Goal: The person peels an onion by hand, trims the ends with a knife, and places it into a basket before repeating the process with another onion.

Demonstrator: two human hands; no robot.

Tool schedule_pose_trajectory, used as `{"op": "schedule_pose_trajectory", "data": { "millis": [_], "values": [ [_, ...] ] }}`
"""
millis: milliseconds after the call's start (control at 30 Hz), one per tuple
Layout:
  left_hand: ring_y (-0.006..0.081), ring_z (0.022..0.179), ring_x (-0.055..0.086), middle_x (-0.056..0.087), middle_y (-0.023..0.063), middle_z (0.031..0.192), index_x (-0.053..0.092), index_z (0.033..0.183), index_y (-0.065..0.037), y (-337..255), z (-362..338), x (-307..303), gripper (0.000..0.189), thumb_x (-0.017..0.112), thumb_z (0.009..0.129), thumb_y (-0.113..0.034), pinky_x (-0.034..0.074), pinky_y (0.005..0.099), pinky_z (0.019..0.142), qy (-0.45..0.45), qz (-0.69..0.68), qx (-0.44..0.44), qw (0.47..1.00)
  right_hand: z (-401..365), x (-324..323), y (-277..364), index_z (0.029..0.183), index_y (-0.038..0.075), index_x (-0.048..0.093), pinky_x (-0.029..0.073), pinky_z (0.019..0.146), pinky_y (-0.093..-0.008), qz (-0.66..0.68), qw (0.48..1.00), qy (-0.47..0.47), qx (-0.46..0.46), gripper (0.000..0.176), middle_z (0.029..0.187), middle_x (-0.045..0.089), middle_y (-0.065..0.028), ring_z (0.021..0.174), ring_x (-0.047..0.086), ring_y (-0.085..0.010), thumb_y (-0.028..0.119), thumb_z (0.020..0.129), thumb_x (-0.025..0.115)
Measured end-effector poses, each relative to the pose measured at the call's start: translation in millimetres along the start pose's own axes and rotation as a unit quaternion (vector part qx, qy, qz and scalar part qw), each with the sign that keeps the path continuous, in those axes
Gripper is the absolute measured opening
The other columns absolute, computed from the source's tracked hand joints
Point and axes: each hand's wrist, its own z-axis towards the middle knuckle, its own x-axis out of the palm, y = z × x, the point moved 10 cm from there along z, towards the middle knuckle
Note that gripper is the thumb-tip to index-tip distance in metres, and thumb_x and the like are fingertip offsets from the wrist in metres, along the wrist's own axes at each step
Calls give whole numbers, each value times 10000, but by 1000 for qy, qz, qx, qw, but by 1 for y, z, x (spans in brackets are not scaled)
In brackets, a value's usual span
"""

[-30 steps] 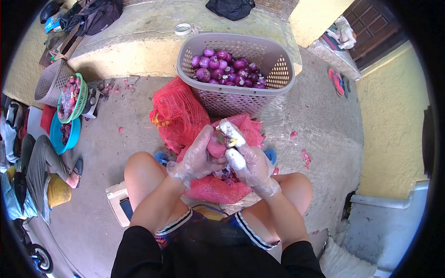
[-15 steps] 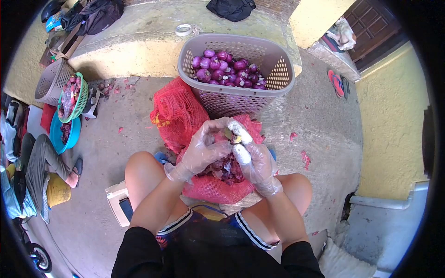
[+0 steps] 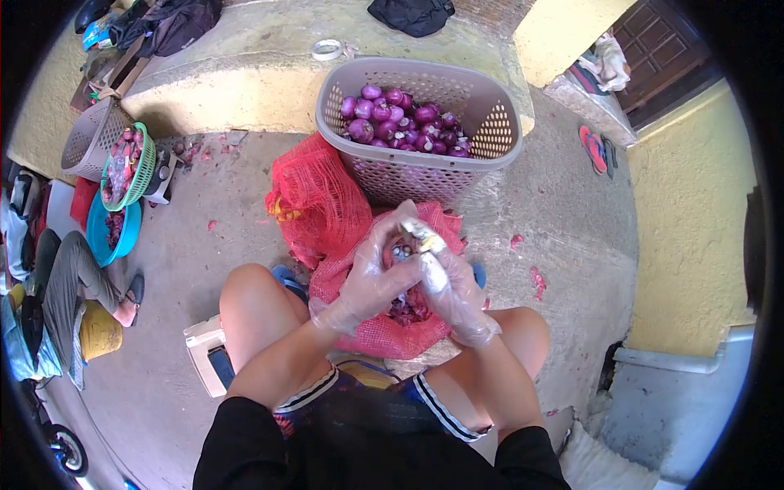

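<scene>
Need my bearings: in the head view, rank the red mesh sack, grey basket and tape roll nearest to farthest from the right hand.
1. red mesh sack, directly under the right hand.
2. grey basket, just ahead.
3. tape roll, on the ledge beyond.

The scene is lit by hard daylight from above. The concrete ledge (image 3: 269,57) is washed out almost to white, and a darker shadow is cast beneath its edge. Glare is seen on the clear gloves of the left hand (image 3: 371,282) and right hand (image 3: 453,290). The onion (image 3: 400,249) between them is rendered fairly sharply. Straight lines are bent by the fisheye lens, the corners are blacked out, and detail is smeared toward the rim.
</scene>
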Motion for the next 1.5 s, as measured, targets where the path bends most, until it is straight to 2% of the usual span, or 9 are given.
{"op": "schedule_pose_trajectory", "data": {
  "millis": [33, 167, 233, 367, 533, 667, 867, 1100, 1500],
  "values": [
    [196, 1152, 530, 499, 107, 1296, 420, 1357, -1, -14, -2, 5, 500, 606, 928, -182, 442, 370, 999, 13, 48, 43, 998, 2, -2, -13, 1378, -10, 451, 458, 911, -243, 197, 979, -19, 38, 373, 1240, 562, -77, 1040, 572, -120, 114, 1025, 456],
    [203, 1159, 532, 513, 106, 1284, 439, 1345, -4, 5, -1, 1, 462, 586, 935, -159, 459, 395, 988, 3, -76, -25, 997, 0, 3, 10, 1376, -16, 447, 464, 908, -254, 116, 992, -32, -24, 393, 1223, 551, -81, 1034, 574, -136, 163, 1026, 464],
    [209, 1157, 537, 527, 104, 1269, 449, 1344, -22, 15, -3, 0, 458, 592, 932, -163, 473, 408, 979, -18, -186, -97, 978, -7, -5, 8, 1384, 4, 451, 476, 805, -225, 3, 994, -69, 84, 398, 1109, 580, -44, 927, 583, -98, 174, 1025, 470],
    [241, 1143, 550, 534, 122, 1240, 442, 1358, -61, 13, -6, 4, 489, 620, 906, -119, 472, 362, 961, -26, -346, -162, 924, 5, -7, 19, 1380, 79, 482, 344, 482, -160, 21, 995, -94, -8, 380, 727, 492, 101, 561, 456, 9, 208, 1023, 487],
    [293, 1171, 549, 529, 124, 1217, 416, 1346, -107, -5, 8, -5, 536, 653, 868, -56, 483, 393, 994, -15, -465, -112, 878, 1, -41, 27, 1393, 51, 472, 484, 798, -188, -34, 996, -86, -9, 406, 1126, 630, -52, 919, 610, -89, 172, 1008, 511],
    [280, 1198, 539, 532, 73, 1232, 492, 1326, -155, 10, 10, -20, 430, 648, 925, -168, 484, 369, 1022, -55, -386, -116, 914, 8, -19, 42, 1389, 58, 495, 476, 865, -242, -225, 970, 6, -88, 427, 1173, 660, -129, 1002, 657, -164, 195, 988, 553],
    [215, 1030, 585, 543, 71, 1222, 436, 1366, -154, 35, 11, -31, 457, 620, 957, -237, 502, 320, 881, -71, -377, -125, 915, -11, -22, 39, 1515, 82, 234, 511, 675, -441, -672, 734, 90, 34, 771, 852, 678, -229, 790, 684, -386, 456, 935, 581],
    [198, 1032, 588, 547, 65, 1192, 298, 1449, -166, 35, 5, -23, 592, 590, 967, -348, 494, 372, 892, -59, -256, -173, 949, -14, -14, 38, 1546, 91, 29, 490, 645, -476, -621, 778, 97, 15, 915, 827, 676, -223, 751, 669, -412, 446, 922, 596],
    [281, 1309, 433, 387, 110, 1450, 239, 1494, -133, 24, -6, 23, 660, 524, 976, -425, 377, 473, 1098, 56, -369, -197, 907, -6, -9, 21, 1545, 83, 167, 506, 737, -339, -448, 892, 64, -14, 707, 976, 674, -142, 804, 673, -265, 231, 974, 555]
  ]
}}
